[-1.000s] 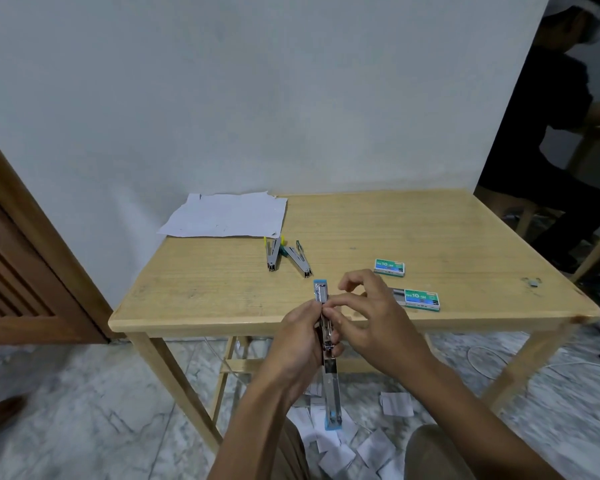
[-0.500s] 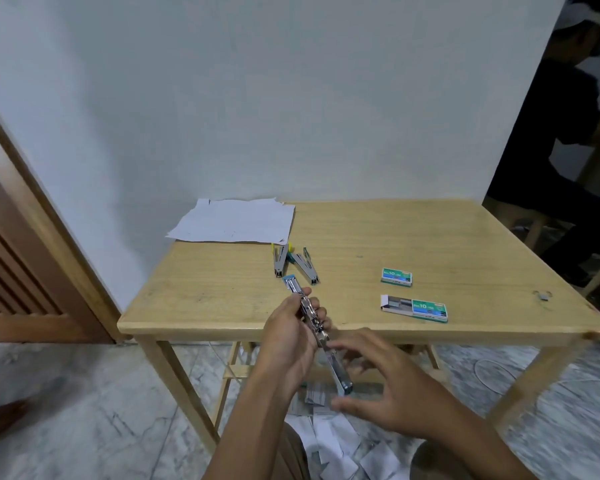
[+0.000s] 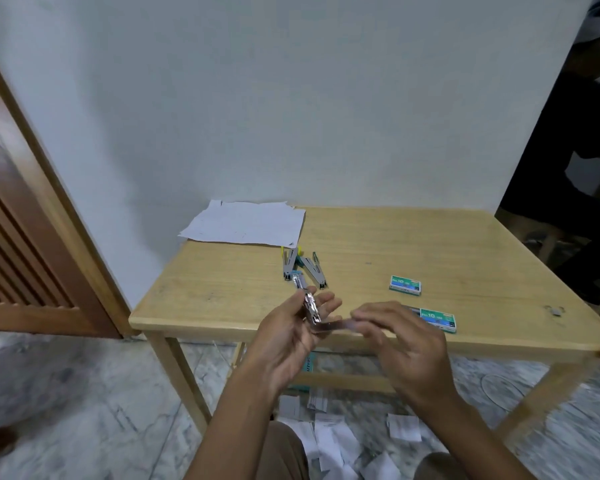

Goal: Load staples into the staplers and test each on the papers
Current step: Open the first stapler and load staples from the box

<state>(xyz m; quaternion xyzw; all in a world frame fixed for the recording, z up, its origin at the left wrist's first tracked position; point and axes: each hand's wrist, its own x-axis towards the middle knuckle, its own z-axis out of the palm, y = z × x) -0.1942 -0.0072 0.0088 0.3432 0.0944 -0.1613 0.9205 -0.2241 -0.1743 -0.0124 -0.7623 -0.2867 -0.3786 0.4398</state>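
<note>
- Left hand (image 3: 288, 341) grips the hinged-open stapler (image 3: 309, 306), shiny chrome with a blue tip, over the table's (image 3: 222, 299) near edge.
- Right hand (image 3: 407, 344) pinches its swung-out arm, blurred.
- Just beyond my right hand, two green staple boxes (image 3: 405, 285), one half hidden.
- Farther, two spare staplers (image 3: 289, 266), then white papers (image 3: 245, 223).

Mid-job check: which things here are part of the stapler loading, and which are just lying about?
For the job: open stapler, held by left hand and right hand; yellow-tipped stapler; stapler beside it; far staple box; near staple box; papers.
Lying about: floor scraps; metal bit on the table; door.
</note>
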